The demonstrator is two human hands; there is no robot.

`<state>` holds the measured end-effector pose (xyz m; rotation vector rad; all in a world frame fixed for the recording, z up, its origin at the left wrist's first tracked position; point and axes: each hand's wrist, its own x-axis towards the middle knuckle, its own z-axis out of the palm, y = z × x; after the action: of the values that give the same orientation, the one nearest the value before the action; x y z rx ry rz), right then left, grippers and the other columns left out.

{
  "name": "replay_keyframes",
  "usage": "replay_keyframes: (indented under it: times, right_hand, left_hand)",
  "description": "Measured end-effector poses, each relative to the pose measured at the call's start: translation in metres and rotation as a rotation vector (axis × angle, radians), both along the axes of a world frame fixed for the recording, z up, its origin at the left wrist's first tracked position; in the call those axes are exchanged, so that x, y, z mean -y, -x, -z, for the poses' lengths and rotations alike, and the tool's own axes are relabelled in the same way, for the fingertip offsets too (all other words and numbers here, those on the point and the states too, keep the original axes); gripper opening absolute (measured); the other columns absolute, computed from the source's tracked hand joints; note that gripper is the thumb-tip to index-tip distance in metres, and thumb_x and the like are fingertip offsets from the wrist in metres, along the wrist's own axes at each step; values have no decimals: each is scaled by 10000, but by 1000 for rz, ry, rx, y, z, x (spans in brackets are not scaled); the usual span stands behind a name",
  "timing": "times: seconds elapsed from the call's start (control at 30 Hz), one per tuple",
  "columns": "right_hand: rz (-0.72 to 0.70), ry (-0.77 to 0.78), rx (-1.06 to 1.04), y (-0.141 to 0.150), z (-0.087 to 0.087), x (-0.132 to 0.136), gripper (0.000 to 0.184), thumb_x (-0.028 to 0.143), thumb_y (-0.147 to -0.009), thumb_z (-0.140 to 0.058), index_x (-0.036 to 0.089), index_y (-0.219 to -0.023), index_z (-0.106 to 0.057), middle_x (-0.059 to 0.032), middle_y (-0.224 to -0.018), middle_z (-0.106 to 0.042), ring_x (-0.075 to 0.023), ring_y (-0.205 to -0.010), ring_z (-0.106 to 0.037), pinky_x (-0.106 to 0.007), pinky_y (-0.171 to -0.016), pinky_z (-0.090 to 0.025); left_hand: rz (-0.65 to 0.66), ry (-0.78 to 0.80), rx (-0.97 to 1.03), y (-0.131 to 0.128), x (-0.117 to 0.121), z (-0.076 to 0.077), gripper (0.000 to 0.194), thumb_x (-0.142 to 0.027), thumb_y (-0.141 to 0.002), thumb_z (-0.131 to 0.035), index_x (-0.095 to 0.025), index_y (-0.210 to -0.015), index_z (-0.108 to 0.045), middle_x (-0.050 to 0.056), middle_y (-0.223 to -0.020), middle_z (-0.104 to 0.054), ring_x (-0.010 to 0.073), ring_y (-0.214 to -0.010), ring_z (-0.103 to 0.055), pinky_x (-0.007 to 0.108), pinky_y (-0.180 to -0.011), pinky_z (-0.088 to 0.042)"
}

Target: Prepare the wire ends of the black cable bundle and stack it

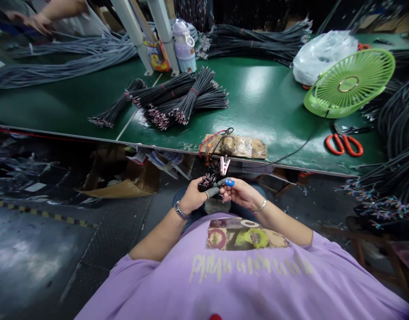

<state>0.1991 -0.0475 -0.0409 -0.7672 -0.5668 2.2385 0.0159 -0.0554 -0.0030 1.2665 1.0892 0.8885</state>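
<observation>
My left hand [195,195] is closed around a bundle of black cables [207,181], whose stripped ends with reddish and pale wires point up. A dark cover sits on the left thumb. Beside it, my right hand [239,193] pinches at the bundle's right side, thumb and fingers close together; a blue wrap [229,182] is on one finger. Probably a single cable end is between those fingertips, but it is too small to make out fully. Just above the hands, a pink clip [224,166] hangs at the table edge by a worn wooden block [239,146].
Tied black cable bundles [184,98] lie on the green table [264,98]. To the right are red-handled scissors [343,144], a green fan [349,83], a plastic bag [322,53] and more cables [402,133]. A bottle [184,46] stands behind. Another person's hand [38,23] shows at upper left.
</observation>
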Motion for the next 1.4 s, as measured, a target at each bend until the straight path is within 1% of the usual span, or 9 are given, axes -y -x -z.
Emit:
replay_keyframes:
  times: [0.43, 0.57, 0.7, 0.83, 0.93, 1.03, 1.1, 1.27, 1.4]
  right_hand:
    - [24, -48, 59, -1, -4, 2, 233, 237, -662, -766, 134, -802, -611, -23, -724, -704, -86, -540, -628, -238, -575, -562]
    - [124, -226, 211, 2, -6, 4, 237, 269, -659, -767, 138, -809, -638, -27, -705, -707, -83, -549, -625, -205, -562, -528]
    - [155, -424, 329, 1, -13, 5, 233, 309, -680, -748, 155, -829, -657, -27, -708, -709, -108, -596, -640, -244, -600, -536]
    - [76, -513, 338, -4, -19, 1, 253, 351, -701, -727, 155, -847, -660, -34, -713, -705, -130, -638, -651, -279, -634, -543]
    - [-19, -545, 351, -8, -23, -3, 243, 367, -723, -706, 138, -780, -646, -26, -671, -683, -107, -579, -613, -244, -581, -510]
    - [-136, -530, 362, -8, -24, -6, 258, 375, -724, -700, 131, -707, -618, -1, -577, -630, -75, -491, -534, -205, -506, -444]
    - [-114, -516, 387, -6, -22, -8, 258, 369, -713, -705, 132, -686, -606, 12, -543, -604, -63, -467, -497, -192, -484, -410]
    - [204, -291, 342, 1, -14, -17, 293, 429, -722, -688, 160, -712, -571, 28, -573, -602, -63, -468, -500, -207, -521, -461]
    - [135, -133, 166, 5, -15, -30, 420, 576, -764, -594, 164, -844, -608, -16, -703, -646, -85, -527, -546, -259, -583, -525]
  left_hand:
    - [-1, 48, 31, 1, 0, 2, 262, -282, -629, -771, -120, -796, -653, 37, -787, -686, 141, -706, -611, 270, -716, -505]
    - [-77, 21, 45, -1, -1, 1, 286, -268, -606, -781, -123, -821, -659, 42, -811, -688, 154, -745, -621, 293, -756, -509]
    - [-197, 2, 41, -1, -1, 1, 332, -242, -571, -792, -133, -856, -662, 35, -808, -688, 157, -755, -625, 305, -779, -507]
    - [-200, -4, 23, 1, -2, 1, 325, -236, -566, -787, -136, -846, -658, 25, -759, -681, 149, -704, -619, 296, -739, -508]
    - [-119, -7, -8, 3, -2, -2, 310, -233, -560, -793, -132, -815, -648, 25, -743, -673, 147, -694, -614, 283, -715, -508]
    - [14, 21, -12, 6, -2, -5, 306, -230, -550, -805, -124, -787, -642, 27, -733, -666, 142, -680, -604, 275, -692, -508]
    - [48, 50, 17, 7, -2, -6, 300, -239, -554, -807, -123, -776, -641, 26, -728, -664, 140, -669, -601, 275, -681, -509]
    - [-73, 58, 93, 9, -4, -7, 293, -247, -550, -812, -128, -766, -653, 20, -719, -667, 144, -671, -609, 280, -670, -509]
    - [-182, 17, 158, 5, -9, -10, 271, -236, -535, -816, -130, -724, -652, 14, -719, -663, 146, -673, -608, 286, -666, -511]
